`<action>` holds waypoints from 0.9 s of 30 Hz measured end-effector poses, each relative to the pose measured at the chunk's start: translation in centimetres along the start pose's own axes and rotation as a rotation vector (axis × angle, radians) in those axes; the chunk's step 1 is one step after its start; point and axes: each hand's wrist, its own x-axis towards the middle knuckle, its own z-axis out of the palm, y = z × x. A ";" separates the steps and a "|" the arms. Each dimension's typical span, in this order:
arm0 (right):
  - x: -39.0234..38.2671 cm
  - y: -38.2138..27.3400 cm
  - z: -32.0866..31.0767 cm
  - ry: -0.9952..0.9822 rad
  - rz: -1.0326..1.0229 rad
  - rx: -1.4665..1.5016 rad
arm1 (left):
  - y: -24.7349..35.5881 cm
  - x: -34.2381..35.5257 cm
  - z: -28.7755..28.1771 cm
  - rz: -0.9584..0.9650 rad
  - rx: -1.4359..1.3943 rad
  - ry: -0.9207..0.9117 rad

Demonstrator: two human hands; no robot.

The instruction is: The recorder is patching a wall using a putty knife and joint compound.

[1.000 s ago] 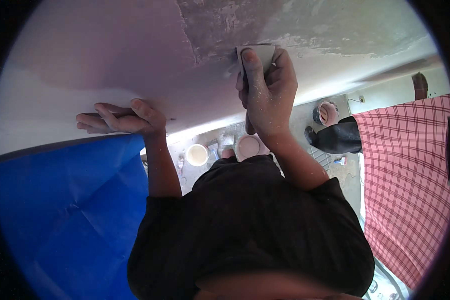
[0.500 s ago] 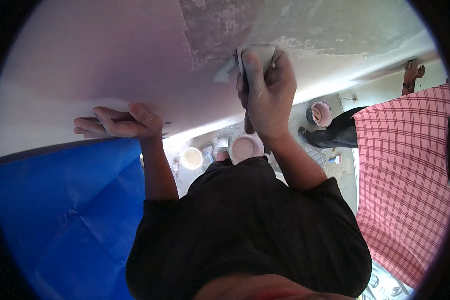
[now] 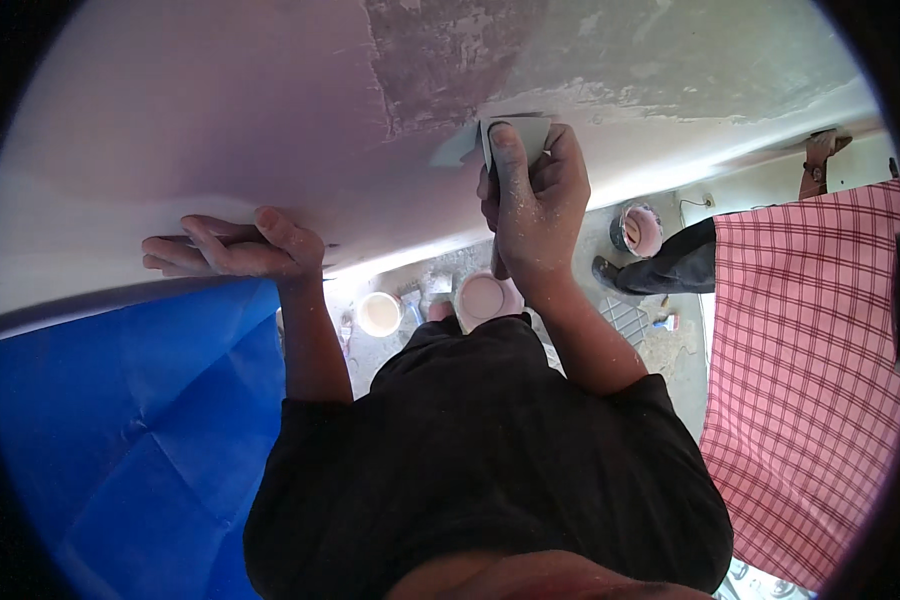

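Observation:
My right hand (image 3: 540, 215) is closed on a folded, pale-backed piece of sandpaper (image 3: 522, 138), the thumb pressed flat on top. The sheet is at the wall (image 3: 300, 100), by the lower edge of a rough grey-brown patch (image 3: 440, 60); I cannot tell whether it touches. White dust speckles this hand and forearm. Farther left, my left hand (image 3: 250, 247) holds nothing; its fingers are stretched out and apart, against or close to the smooth, pale lower wall, above a blue sheet (image 3: 140, 400).
On the floor below stand a cream-filled tub (image 3: 379, 314), a pinkish bucket (image 3: 485, 298) and, farther right, another bucket (image 3: 637, 230). A brush (image 3: 667, 322) lies near a dark grid (image 3: 625, 322). At right, a person in a pink checked garment (image 3: 800, 350) has a hand (image 3: 825, 148) at the wall.
My right hand has moved slightly down with the sandpaper, toward me. My left hand stays nearly in place. The other person's hand has shifted a little along the wall.

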 end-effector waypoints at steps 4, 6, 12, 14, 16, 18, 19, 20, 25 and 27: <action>0.5 0.6 0.1 -0.003 -0.021 0.030 | 0.5 0.4 0.9 -0.024 -0.014 0.013; 0.5 -0.4 0.3 0.020 -0.121 -0.011 | 0.6 0.1 0.3 -0.025 -0.015 0.014; 1.4 0.1 0.0 0.015 -0.137 -0.016 | 0.6 0.1 0.5 -0.006 0.018 -0.018; 1.3 0.0 0.1 0.000 -0.153 -0.002 | 0.5 0.2 0.8 -0.031 0.030 -0.025; 0.8 1.1 -0.1 0.047 -0.108 0.007 | 0.2 -0.2 1.0 -0.014 -0.006 0.005; 1.4 0.7 -0.1 0.042 -0.124 0.037 | 0.4 0.0 1.4 0.004 -0.037 0.041; 1.5 -0.4 0.1 0.016 -0.128 0.046 | 0.6 0.1 1.2 -0.019 -0.034 0.021; 1.5 -1.1 0.1 -0.010 -0.131 0.056 | 0.7 0.2 1.0 -0.042 -0.031 0.000; 1.7 -0.1 -0.6 -0.024 -0.114 0.037 | 1.3 0.3 1.3 -0.055 -0.028 0.018; 1.3 -0.9 -1.0 -0.066 -0.090 0.003 | 1.2 0.0 1.1 -0.050 -0.024 0.017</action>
